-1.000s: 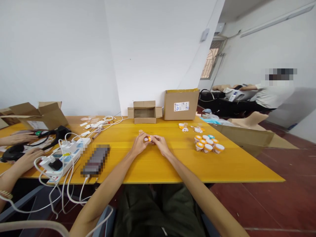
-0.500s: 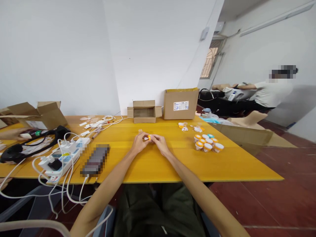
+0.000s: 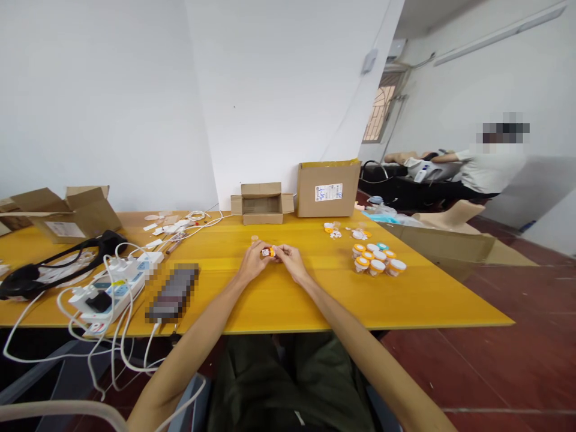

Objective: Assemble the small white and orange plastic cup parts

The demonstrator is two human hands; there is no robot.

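Both left hand (image 3: 252, 261) and right hand (image 3: 292, 263) close on one small jar (image 3: 269, 252) with an orange band.
The jar sits between the hands, gripped by their fingertips, over a yellow table (image 3: 288, 306). A small pale piece (image 3: 254, 238) is just beyond the left hand; lidded containers (image 3: 379, 255) stand clustered well to the right.

Jar (image 3: 269, 252) between hands (image 3: 291, 261); jar cluster (image 3: 377, 255) right, phone (image 3: 174, 294) left, cartons (image 3: 328, 202) behind.
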